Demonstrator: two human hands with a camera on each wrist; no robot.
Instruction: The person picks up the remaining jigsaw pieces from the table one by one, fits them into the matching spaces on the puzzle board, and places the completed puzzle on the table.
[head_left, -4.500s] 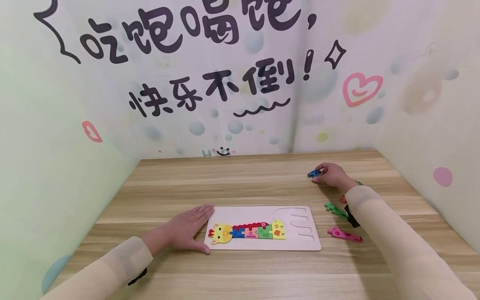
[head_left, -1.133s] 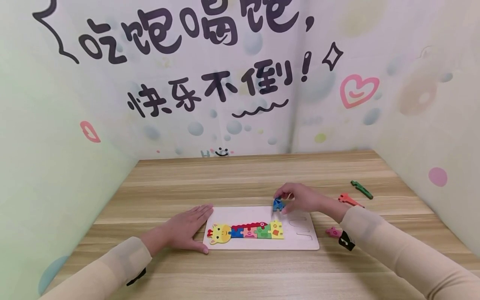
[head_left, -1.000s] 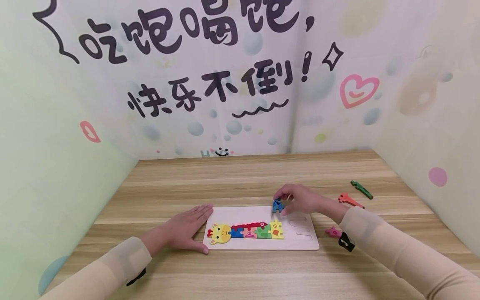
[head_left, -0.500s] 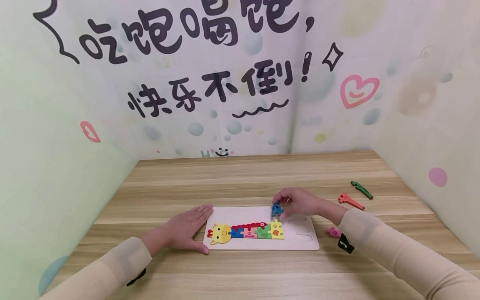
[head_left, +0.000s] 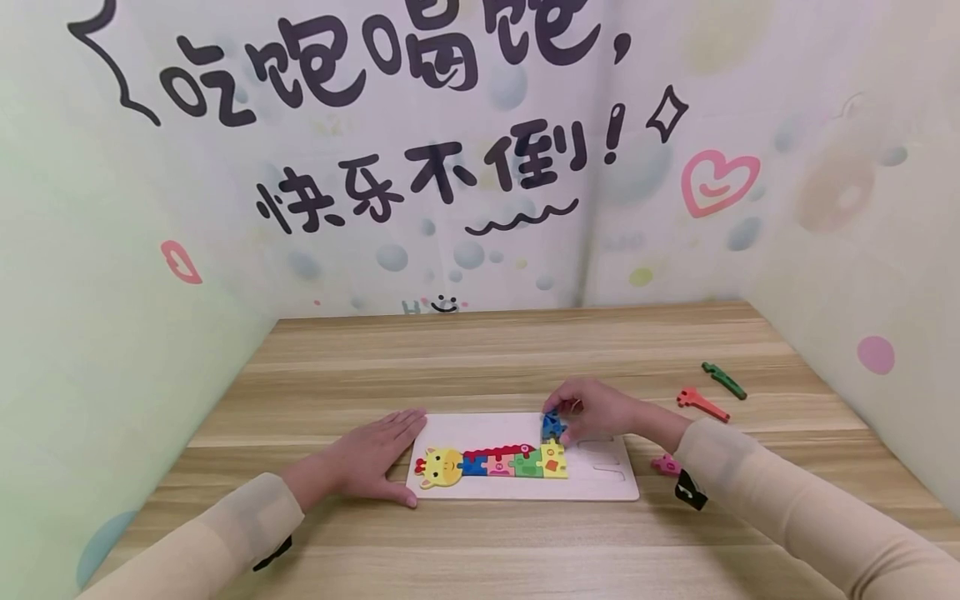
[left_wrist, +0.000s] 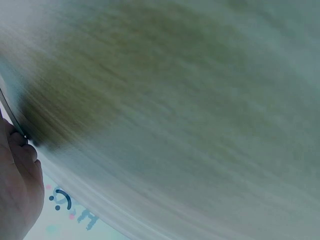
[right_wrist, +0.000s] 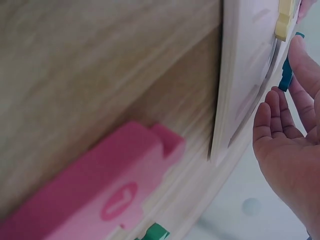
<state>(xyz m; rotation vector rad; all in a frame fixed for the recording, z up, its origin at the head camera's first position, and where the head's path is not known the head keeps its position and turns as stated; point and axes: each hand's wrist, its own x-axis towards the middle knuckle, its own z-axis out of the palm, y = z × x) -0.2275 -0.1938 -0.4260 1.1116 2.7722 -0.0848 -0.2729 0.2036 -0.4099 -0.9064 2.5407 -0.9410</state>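
Note:
A pale puzzle board (head_left: 480, 427) lies flat, with a giraffe's yellow head (head_left: 442, 467) and several neck pieces joined in a row up to a yellow piece (head_left: 555, 460). My left hand (head_left: 372, 458) rests at the board's left end, thumb spread along the near corner. Between thumb and fingers, my right hand (head_left: 600, 408) pinches a blue puzzle piece (head_left: 552, 427) just behind the yellow piece. Whether the blue piece touches the board I cannot tell. In the right wrist view the same blue piece (right_wrist: 286, 75) shows edge-on by the fingertips.
Right of the board, a pink piece (head_left: 664, 465) lies partly hidden by the right wrist strap. Farther back are an orange piece (head_left: 702, 404) and a dark green piece (head_left: 724, 380). Leg outlines (head_left: 603, 454) mark the board's right end. Printed cloth walls surround the wooden table (head_left: 480, 546).
My right hand has carried the blue piece from the back right to the board, then lowered it toward the yellow piece over the last second. My left hand stays in place.

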